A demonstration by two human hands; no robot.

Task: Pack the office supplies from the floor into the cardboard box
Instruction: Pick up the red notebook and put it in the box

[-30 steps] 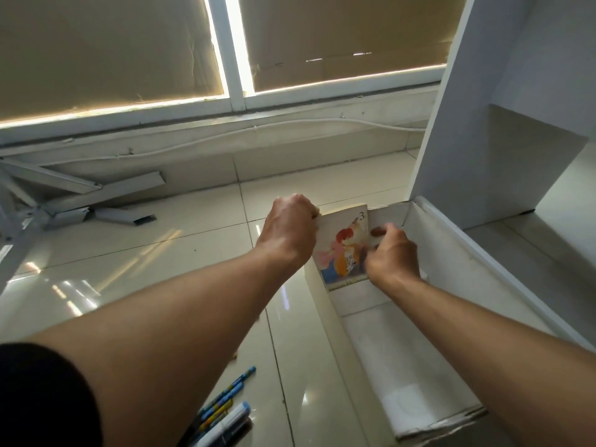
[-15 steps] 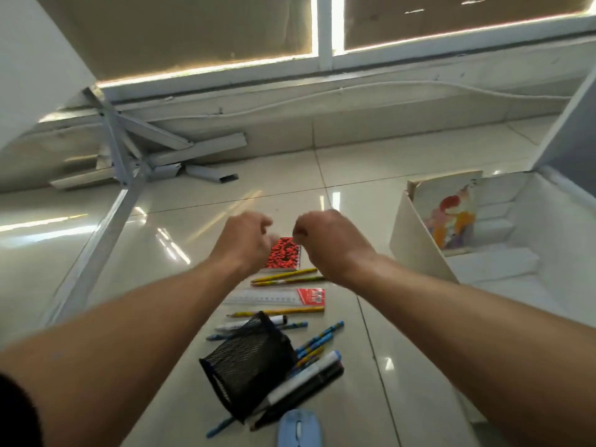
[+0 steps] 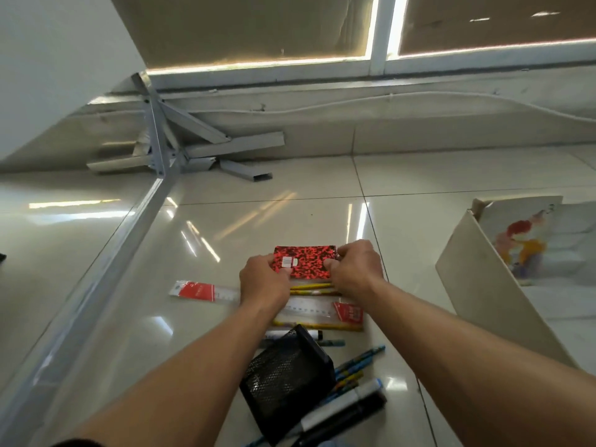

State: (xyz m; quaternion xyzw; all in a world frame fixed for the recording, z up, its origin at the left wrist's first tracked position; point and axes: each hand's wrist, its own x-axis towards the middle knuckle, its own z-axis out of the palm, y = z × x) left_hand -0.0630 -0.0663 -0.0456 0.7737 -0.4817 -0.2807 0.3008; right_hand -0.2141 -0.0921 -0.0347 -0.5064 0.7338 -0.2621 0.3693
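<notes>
A red-and-black speckled notebook sits at the centre of the floor, held at both ends. My left hand pinches its left edge and my right hand grips its right edge. Below them lie yellow pencils, two rulers in red packaging, a black mesh pen holder on its side, blue pencils and markers. The cardboard box stands open at the right with an illustrated booklet leaning inside its far end.
A grey metal table leg and frame run diagonally across the left of the glossy tiled floor. A wall with a window and a loose white cable lies ahead.
Both hands left the booklet standing in the box, swung left over the supplies, and now hold the red speckled notebook. The view turned left with them.
</notes>
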